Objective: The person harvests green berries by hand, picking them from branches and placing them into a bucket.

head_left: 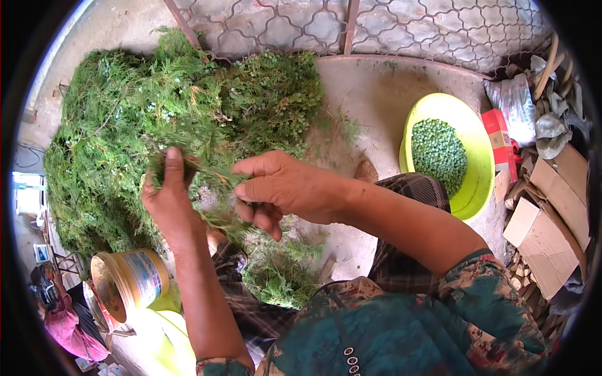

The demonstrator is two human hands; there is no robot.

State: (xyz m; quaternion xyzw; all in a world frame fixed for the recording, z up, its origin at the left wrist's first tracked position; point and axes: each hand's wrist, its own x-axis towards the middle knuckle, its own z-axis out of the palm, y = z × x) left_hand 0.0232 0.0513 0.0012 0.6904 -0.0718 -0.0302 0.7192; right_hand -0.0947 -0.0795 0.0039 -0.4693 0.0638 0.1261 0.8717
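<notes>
My left hand (170, 203) is closed around an evergreen sprig (210, 170), with its thumb pointing up. My right hand (291, 191) comes in from the right, thumb and forefinger closed on the sprig's end, its other fingers curled. Some of the sprig is hidden by my fingers, and greenery below the hands is blurred. Behind them lies a big heap of cut evergreen branches (119, 119) with small bluish berries. To the right, a yellow-green basin (478, 182) holds many small green berries (439, 153).
Loose greenery (282, 269) lies on the floor between my legs. A bucket (144, 276) lies tipped at lower left, near another yellow-green container (169, 335). Cardboard (542, 244), a red box (500, 141) and bags fill the right side. A metal lattice (433, 31) borders the back.
</notes>
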